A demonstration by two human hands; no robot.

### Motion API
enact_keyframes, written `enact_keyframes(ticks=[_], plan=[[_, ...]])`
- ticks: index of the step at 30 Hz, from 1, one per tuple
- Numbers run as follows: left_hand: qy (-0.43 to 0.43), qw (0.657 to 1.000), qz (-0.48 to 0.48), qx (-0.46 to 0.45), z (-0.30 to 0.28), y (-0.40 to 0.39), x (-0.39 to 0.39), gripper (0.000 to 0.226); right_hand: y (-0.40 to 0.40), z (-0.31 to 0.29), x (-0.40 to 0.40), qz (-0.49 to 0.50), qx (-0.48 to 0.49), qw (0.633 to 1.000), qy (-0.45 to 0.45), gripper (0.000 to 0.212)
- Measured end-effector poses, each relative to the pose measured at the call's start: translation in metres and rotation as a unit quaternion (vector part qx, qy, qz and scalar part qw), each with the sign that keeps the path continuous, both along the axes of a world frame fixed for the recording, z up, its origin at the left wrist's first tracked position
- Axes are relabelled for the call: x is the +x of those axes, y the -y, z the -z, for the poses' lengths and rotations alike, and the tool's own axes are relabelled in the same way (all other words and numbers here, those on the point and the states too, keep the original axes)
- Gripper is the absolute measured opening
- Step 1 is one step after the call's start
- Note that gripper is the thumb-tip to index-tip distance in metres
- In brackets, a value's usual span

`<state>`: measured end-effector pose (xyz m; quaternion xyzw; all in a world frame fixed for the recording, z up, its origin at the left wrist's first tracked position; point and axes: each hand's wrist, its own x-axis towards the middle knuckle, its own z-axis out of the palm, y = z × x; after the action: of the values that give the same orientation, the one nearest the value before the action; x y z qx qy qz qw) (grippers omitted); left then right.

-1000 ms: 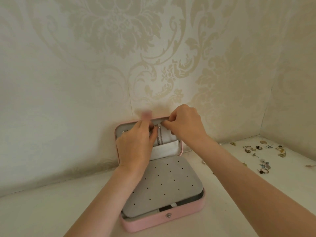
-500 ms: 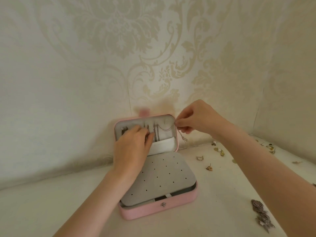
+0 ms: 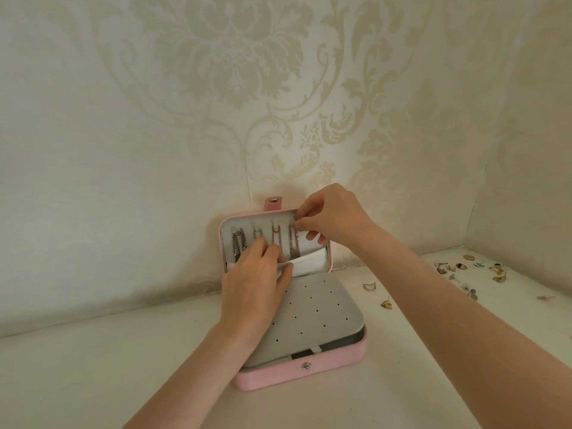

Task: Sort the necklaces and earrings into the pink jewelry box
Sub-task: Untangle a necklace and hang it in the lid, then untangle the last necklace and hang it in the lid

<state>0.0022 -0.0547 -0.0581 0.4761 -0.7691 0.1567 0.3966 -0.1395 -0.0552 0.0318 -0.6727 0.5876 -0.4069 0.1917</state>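
pink jewelry box (image 3: pixel 297 377) open | right hand (image 3: pixel 334 218) pinches rightmost necklace (image 3: pixel 294 243) at lid top | left hand (image 3: pixel 257 280) pulls lid pocket (image 3: pixel 309 261) open (thumb hooked on it)

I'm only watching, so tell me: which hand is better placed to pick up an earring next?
Probably the right hand: the loose earrings lie on the table on its side of the box. The left hand holds the lid's pocket, farther away.
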Motion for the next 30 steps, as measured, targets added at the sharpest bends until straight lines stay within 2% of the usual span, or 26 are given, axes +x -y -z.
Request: enact_keyframes(ticks=[5,9,13,16,18,21,24,27,30], plan=[[-0.002,1.000,0.012,0.009,0.001,-0.001,0.001,0.017,-0.007,-0.004,-0.006,-0.005,0.006,1.000,-0.013,0.009],[0.001,0.999,0.016,0.051,-0.002,-0.004,-0.001,0.007,-0.027,-0.010,-0.023,-0.015,0.059,0.997,-0.057,0.009],[-0.011,0.994,0.099,0.053,-0.014,-0.034,-0.023,0.019,-0.061,-0.007,-0.059,0.005,0.124,0.983,-0.134,0.011],[0.020,0.974,0.215,0.074,-0.017,-0.069,-0.056,0.020,-0.091,0.004,-0.090,0.020,0.183,0.966,-0.184,0.009],[0.051,0.954,0.266,0.129,-0.012,-0.086,-0.082,0.020,-0.111,0.016,-0.107,0.038,0.214,0.952,-0.214,0.008],[0.079,0.931,0.279,0.221,-0.003,-0.098,-0.113,0.020,-0.133,0.042,-0.124,0.072,0.229,0.943,-0.231,0.008],[0.094,0.921,0.269,0.264,0.004,-0.098,-0.132,0.021,-0.146,0.062,-0.128,0.088,0.196,0.952,-0.217,0.004],[0.073,0.908,0.278,0.306,0.009,-0.093,-0.137,0.018,-0.149,0.067,-0.131,0.083,0.156,0.958,-0.224,0.011],[0.048,0.884,0.314,0.342,0.011,-0.089,-0.136,0.017,-0.148,0.068,-0.132,0.071,0.159,0.957,-0.234,0.010]])
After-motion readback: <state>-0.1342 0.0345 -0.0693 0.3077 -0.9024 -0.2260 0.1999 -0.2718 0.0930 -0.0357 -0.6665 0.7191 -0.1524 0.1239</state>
